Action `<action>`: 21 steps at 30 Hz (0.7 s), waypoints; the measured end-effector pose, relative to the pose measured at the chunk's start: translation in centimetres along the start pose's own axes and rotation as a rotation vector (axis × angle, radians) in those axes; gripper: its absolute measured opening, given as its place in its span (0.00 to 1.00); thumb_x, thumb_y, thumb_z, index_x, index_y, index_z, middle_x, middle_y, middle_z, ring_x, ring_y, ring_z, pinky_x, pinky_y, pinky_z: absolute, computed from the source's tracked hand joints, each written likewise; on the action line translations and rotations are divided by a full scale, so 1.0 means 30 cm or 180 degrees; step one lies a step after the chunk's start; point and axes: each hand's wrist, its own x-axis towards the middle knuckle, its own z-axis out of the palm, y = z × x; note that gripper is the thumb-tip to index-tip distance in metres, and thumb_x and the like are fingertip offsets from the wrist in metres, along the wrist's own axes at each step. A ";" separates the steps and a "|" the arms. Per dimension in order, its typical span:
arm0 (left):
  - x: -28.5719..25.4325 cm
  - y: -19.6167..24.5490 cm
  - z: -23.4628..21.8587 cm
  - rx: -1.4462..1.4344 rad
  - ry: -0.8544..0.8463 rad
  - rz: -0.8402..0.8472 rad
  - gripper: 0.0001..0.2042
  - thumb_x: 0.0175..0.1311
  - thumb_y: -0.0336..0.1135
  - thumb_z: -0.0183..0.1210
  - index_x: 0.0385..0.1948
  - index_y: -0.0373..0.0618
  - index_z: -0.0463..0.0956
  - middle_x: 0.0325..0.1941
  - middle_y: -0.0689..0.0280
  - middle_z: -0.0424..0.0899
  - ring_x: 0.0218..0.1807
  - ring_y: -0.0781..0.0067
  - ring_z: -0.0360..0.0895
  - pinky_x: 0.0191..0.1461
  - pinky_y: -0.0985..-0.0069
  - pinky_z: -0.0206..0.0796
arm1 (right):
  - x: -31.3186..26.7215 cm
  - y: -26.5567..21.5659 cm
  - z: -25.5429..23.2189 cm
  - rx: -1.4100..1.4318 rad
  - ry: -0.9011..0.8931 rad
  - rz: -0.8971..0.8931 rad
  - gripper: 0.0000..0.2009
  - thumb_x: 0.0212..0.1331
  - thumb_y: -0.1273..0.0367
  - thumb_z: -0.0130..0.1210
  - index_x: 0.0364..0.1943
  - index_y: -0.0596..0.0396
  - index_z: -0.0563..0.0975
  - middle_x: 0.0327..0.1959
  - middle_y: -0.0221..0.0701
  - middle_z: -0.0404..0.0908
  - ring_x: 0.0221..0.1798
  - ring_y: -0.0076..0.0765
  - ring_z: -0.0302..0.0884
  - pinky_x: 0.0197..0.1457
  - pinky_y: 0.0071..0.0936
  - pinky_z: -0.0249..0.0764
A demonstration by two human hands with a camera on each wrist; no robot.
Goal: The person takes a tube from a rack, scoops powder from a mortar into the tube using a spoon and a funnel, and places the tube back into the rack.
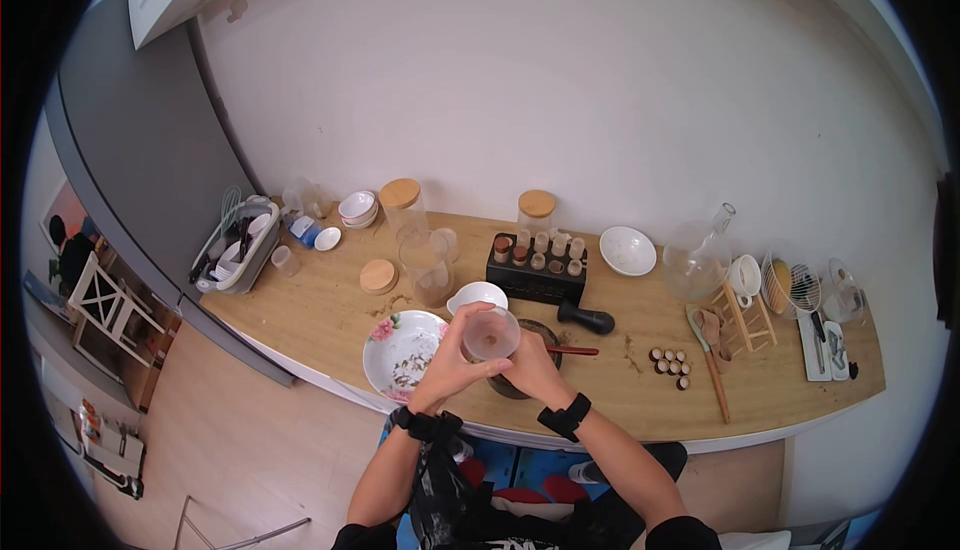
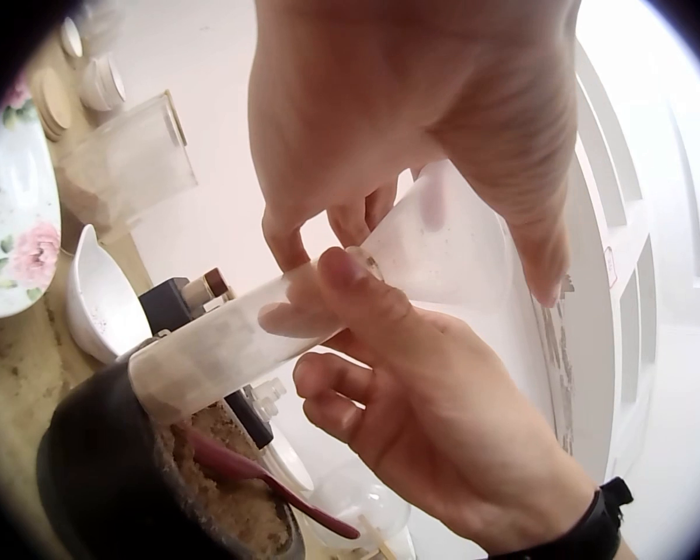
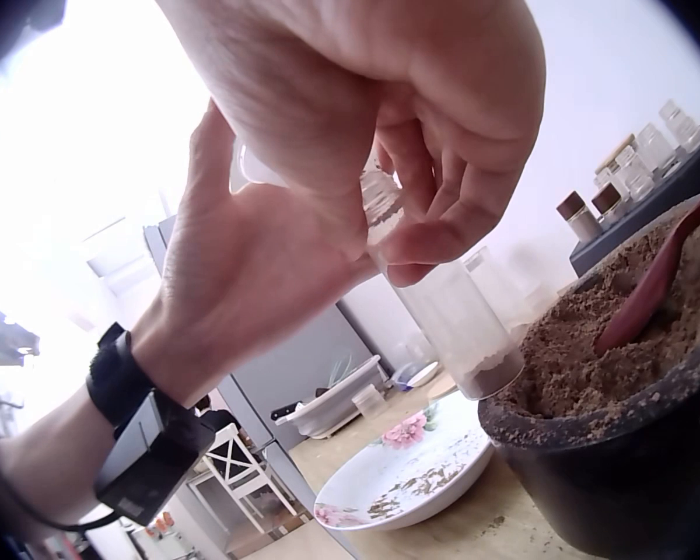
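Note:
My left hand [image 1: 448, 372] [image 2: 414, 105] curls its fingers round a clear funnel [image 1: 490, 334] [image 2: 443, 251], wide side up. Beneath it, my right hand [image 1: 535, 368] [image 3: 373, 93] pinches the neck of a clear tube [image 2: 216, 356] [image 3: 449, 309] between thumb and fingers. Brown powder lies at the tube's bottom in the right wrist view. The tube appears beside a black bowl [image 2: 82, 473] [image 3: 607, 490] of brown powder; contact is unclear. A dark red spoon [image 1: 578, 350] [image 3: 656, 292] rests in that bowl.
Left of the hands is a floral plate [image 1: 375, 370] with bits in it. Behind them stand a white bowl [image 1: 478, 295] and a black rack [image 1: 535, 285] of small bottles. A black-handled tool [image 1: 588, 318] and several small caps [image 1: 670, 365] lie to the right.

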 end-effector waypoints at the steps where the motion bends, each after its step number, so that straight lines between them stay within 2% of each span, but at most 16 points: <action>1: -0.001 0.012 0.004 0.0064 0.0114 -0.0041 0.39 0.45 0.37 0.71 0.59 0.46 0.57 0.54 0.62 0.69 0.59 0.69 0.67 0.63 0.70 0.57 | 0.001 0.002 0.001 -0.0026 -0.0002 -0.0015 0.18 0.44 0.76 0.61 0.43 0.62 0.75 0.38 0.46 0.80 0.39 0.51 0.80 0.41 0.36 0.75; 5: 0.003 -0.010 -0.005 0.0166 0.0330 0.0025 0.39 0.44 0.38 0.72 0.59 0.45 0.59 0.54 0.60 0.70 0.56 0.69 0.69 0.60 0.70 0.61 | -0.010 0.019 0.011 0.0062 0.0051 0.0053 0.17 0.45 0.75 0.61 0.42 0.63 0.76 0.34 0.45 0.80 0.34 0.45 0.80 0.38 0.34 0.74; 7: 0.000 -0.018 -0.016 0.0160 0.0287 0.0013 0.39 0.44 0.38 0.72 0.59 0.45 0.59 0.54 0.60 0.70 0.56 0.69 0.69 0.60 0.70 0.61 | -0.017 0.022 0.016 0.0118 0.0059 0.0181 0.15 0.47 0.73 0.62 0.40 0.64 0.76 0.30 0.42 0.79 0.30 0.41 0.79 0.35 0.33 0.73; 11: -0.002 -0.014 -0.024 0.0081 0.0176 0.0009 0.38 0.43 0.37 0.71 0.59 0.44 0.59 0.54 0.61 0.69 0.56 0.70 0.68 0.60 0.71 0.60 | -0.028 0.021 0.014 0.0076 0.0017 0.0225 0.16 0.48 0.70 0.63 0.40 0.64 0.76 0.30 0.41 0.78 0.28 0.39 0.78 0.34 0.33 0.73; 14: -0.009 -0.014 -0.017 0.0039 0.0280 0.0012 0.38 0.41 0.37 0.69 0.58 0.46 0.60 0.52 0.63 0.70 0.56 0.70 0.69 0.60 0.71 0.61 | -0.038 0.006 -0.045 -0.0170 -0.0233 0.0322 0.17 0.49 0.68 0.64 0.42 0.63 0.76 0.31 0.41 0.77 0.29 0.39 0.78 0.34 0.31 0.73; 16: -0.012 -0.014 -0.013 -0.0065 0.0290 -0.0050 0.38 0.41 0.37 0.68 0.58 0.46 0.60 0.53 0.63 0.69 0.56 0.70 0.69 0.60 0.71 0.61 | -0.040 0.023 -0.102 -0.0551 -0.0060 0.0212 0.18 0.50 0.66 0.63 0.43 0.63 0.76 0.35 0.42 0.77 0.30 0.39 0.79 0.36 0.32 0.74; 17: -0.011 -0.012 -0.012 -0.0153 0.0287 -0.0091 0.37 0.41 0.36 0.68 0.59 0.47 0.60 0.53 0.63 0.69 0.56 0.70 0.68 0.61 0.71 0.60 | -0.038 -0.001 -0.149 -0.0579 -0.0072 0.0493 0.19 0.50 0.65 0.63 0.43 0.64 0.75 0.37 0.42 0.77 0.32 0.40 0.80 0.38 0.33 0.74; 18: -0.011 -0.011 -0.012 -0.0176 0.0299 -0.0093 0.37 0.41 0.36 0.68 0.59 0.47 0.60 0.53 0.63 0.69 0.56 0.70 0.68 0.61 0.71 0.60 | -0.038 0.009 -0.188 -0.0598 -0.0089 0.0501 0.19 0.50 0.65 0.63 0.43 0.64 0.75 0.37 0.42 0.77 0.32 0.40 0.80 0.38 0.33 0.74; 20: -0.012 -0.010 -0.016 -0.0127 0.0197 -0.0029 0.37 0.44 0.33 0.68 0.59 0.47 0.59 0.54 0.63 0.69 0.56 0.71 0.67 0.61 0.71 0.59 | -0.048 0.035 -0.263 -0.0958 0.0307 0.0224 0.20 0.50 0.65 0.64 0.45 0.63 0.75 0.38 0.41 0.78 0.36 0.39 0.81 0.38 0.30 0.76; 21: -0.012 -0.013 -0.017 -0.0148 0.0210 -0.0028 0.37 0.44 0.33 0.68 0.59 0.47 0.59 0.54 0.63 0.69 0.56 0.71 0.67 0.61 0.71 0.59 | -0.062 0.049 -0.295 -0.0974 0.0290 0.0227 0.20 0.50 0.65 0.64 0.45 0.63 0.75 0.38 0.41 0.78 0.36 0.39 0.81 0.38 0.30 0.76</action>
